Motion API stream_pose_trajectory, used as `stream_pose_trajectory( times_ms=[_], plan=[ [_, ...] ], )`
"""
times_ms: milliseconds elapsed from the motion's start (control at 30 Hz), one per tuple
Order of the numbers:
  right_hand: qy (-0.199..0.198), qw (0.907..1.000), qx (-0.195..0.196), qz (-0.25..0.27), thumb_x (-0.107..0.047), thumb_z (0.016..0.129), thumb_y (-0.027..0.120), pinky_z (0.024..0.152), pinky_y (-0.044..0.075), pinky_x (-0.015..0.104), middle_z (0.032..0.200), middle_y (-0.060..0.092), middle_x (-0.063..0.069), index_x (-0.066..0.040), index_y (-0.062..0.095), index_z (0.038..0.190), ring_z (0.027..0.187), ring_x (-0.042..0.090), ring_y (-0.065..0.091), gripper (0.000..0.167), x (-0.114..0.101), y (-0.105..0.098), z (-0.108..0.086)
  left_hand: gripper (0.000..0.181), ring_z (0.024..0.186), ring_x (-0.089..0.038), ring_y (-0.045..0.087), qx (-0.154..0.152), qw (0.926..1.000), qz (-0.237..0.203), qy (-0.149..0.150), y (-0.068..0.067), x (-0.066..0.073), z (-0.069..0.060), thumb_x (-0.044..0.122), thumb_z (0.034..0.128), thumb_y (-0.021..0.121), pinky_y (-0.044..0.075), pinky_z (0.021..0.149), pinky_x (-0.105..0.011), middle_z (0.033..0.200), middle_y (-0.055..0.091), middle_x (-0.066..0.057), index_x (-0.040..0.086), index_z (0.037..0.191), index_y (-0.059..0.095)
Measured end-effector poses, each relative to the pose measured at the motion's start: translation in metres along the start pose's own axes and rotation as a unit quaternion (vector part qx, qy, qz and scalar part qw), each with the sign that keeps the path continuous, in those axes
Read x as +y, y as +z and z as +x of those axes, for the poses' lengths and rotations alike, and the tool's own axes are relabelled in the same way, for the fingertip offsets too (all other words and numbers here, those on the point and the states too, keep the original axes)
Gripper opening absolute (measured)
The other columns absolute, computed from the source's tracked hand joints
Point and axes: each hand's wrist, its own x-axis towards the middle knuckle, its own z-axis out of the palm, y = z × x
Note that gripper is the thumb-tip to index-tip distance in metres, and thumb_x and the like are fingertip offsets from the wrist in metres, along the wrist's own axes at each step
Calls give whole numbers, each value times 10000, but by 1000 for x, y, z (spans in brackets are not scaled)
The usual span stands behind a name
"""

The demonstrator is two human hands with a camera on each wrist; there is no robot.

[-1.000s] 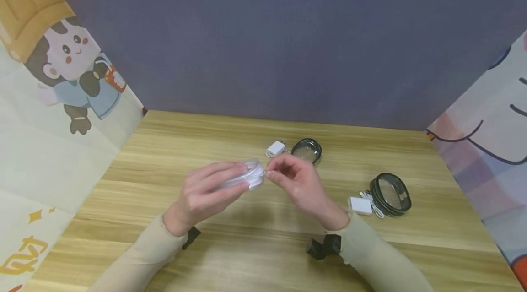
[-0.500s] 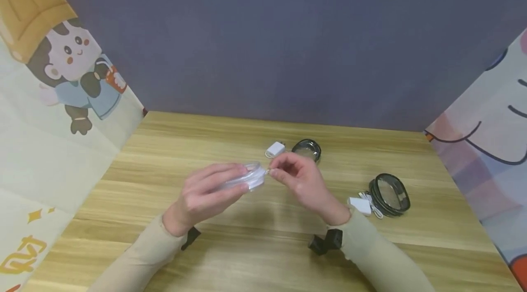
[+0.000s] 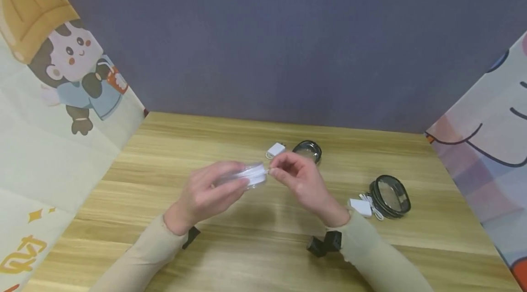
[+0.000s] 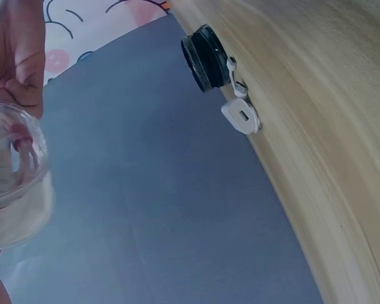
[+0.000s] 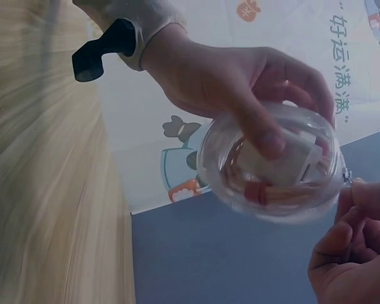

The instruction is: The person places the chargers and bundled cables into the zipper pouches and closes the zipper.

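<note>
The left hand (image 3: 210, 191) grips a clear round case (image 3: 256, 175) with a white band, its thumb and fingers on opposite faces. Through the clear wall in the right wrist view, a white block (image 5: 275, 163) and a red piece (image 5: 255, 192) show inside the case (image 5: 221, 183). Thumb and forefinger of the right hand (image 3: 302, 184) pinch a small zipper pull (image 5: 347, 177) at the case's edge. The case is held above the table. In the left wrist view the case (image 4: 25, 218) fills the left edge.
Behind the hands lie a white charger (image 3: 276, 149) and a dark-rimmed case (image 3: 308, 149). To the right are another white charger (image 3: 360, 207), a coiled white cable (image 3: 373, 207) and a second dark-rimmed case (image 3: 390, 196). A grey-blue panel (image 3: 263, 45) stands behind the wooden table (image 3: 164, 145).
The left hand has tilted the case a little, so its white band shows more. The right hand has shifted slightly right since the earliest frame, still pinching at the case's edge.
</note>
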Motion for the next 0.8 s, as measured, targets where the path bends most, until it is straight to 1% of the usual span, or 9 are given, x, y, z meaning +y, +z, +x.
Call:
stream_pose_trajectory(
  times_ms=[200, 433, 567, 700, 800],
  plan=[
    [-35, 10000, -7, 91, 107, 886, 638, 701, 562, 291, 878, 643, 152, 66, 637, 929, 771, 187, 602, 59, -1, 4, 0, 135, 822, -288, 699, -413, 9989, 211, -83, 0, 0, -6, 85, 929, 645, 603, 707, -321, 1036, 677, -199, 91, 1027, 738],
    [-271, 9995, -180, 9, 135, 873, 639, 671, 553, 264, 867, 652, 118, 54, 638, 929, 751, 147, 601, 98, 0, 9, 0, 192, 840, -305, 696, -758, 9968, 168, -187, 2, 2, -8, 82, 933, 609, 605, 696, -340, 1079, 670, -209, 107, 1082, 727],
    [-398, 9990, -200, -67, 142, 869, 642, 672, 558, 270, 862, 655, 98, 42, 639, 925, 753, 149, 602, 115, 0, 10, 0, 183, 846, -315, 692, -750, 9970, 37, -189, 4, 2, -9, 85, 941, 599, 606, 699, -342, 1079, 663, -221, 105, 1076, 721],
    [-508, 9984, -214, -143, 139, 866, 645, 672, 568, 278, 866, 660, 91, 31, 640, 923, 753, 160, 608, 123, 0, 9, -1, 160, 842, -329, 688, -560, 9981, -190, -161, 4, 1, -9, 89, 936, 606, 606, 709, -337, 1051, 657, -236, 85, 1039, 729],
    [-553, 9982, -152, -200, 139, 865, 647, 658, 568, 283, 864, 661, 86, 27, 643, 922, 739, 177, 607, 125, -1, 8, -1, 168, 839, -336, 683, -413, 9986, -308, -98, 3, 0, -8, 67, 915, 612, 605, 723, -329, 1039, 647, -244, 74, 1028, 737]
  ],
)
